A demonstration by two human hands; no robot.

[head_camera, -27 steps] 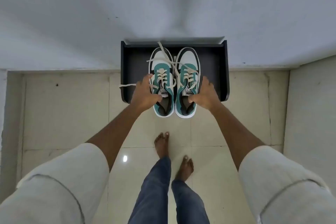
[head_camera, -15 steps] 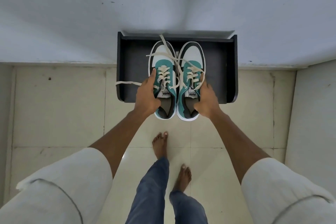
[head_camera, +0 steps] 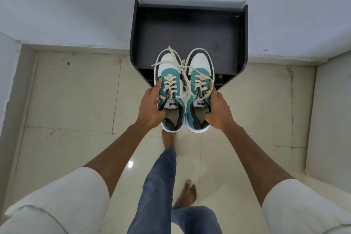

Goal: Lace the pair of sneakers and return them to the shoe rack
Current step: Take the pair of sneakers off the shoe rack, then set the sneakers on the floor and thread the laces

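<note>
Hands (head_camera: 152, 107) (head_camera: 218, 112) outstretched, each gripping a sneaker (head_camera: 171, 91) (head_camera: 199, 91)

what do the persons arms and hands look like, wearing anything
Both forearms are bare, and the left hand and right hand have no gloves, rings or watch that I can see. Loose white sleeves are rolled or pushed up to about the elbows, each showing a folded cuff seam.

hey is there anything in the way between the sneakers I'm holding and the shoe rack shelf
Nothing visible. The left hand and right hand hold the sneakers over the front edge of the dark shoe rack, whose top shelf shows nothing on it. Loose laces only drape over the toes.
</note>
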